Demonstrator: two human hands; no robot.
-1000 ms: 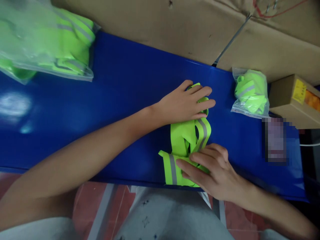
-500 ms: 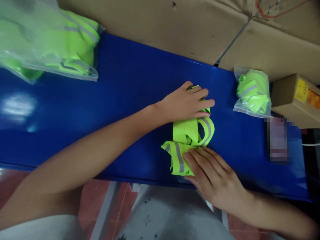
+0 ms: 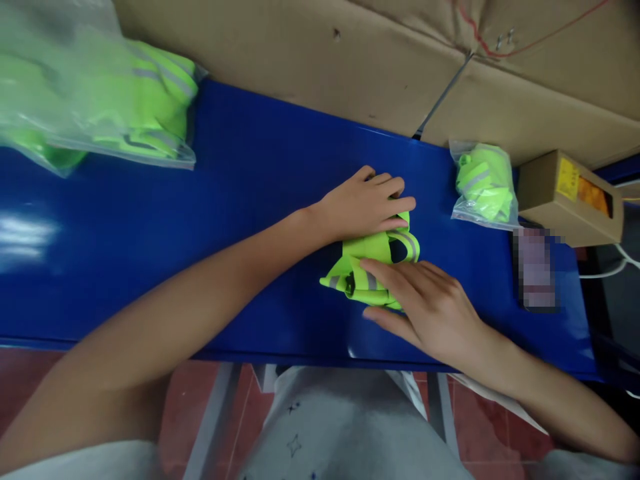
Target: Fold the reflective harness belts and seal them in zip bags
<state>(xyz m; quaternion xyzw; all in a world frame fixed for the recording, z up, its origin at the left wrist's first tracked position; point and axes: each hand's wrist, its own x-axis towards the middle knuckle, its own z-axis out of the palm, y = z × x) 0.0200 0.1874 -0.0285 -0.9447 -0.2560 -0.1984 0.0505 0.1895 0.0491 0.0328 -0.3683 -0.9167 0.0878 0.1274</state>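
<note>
Two hands (image 3: 367,207) touch a bunched neon-green reflective strap (image 3: 366,247).

Pale grey clothing (image 3: 350,420) bears dark star outlines (image 3: 294,445).

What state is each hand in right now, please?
Left hand: curled over the fluorescent band; its grip is hidden, so closure cannot be told.
Right hand: open, thumb spread, touching the band's near end.
</note>
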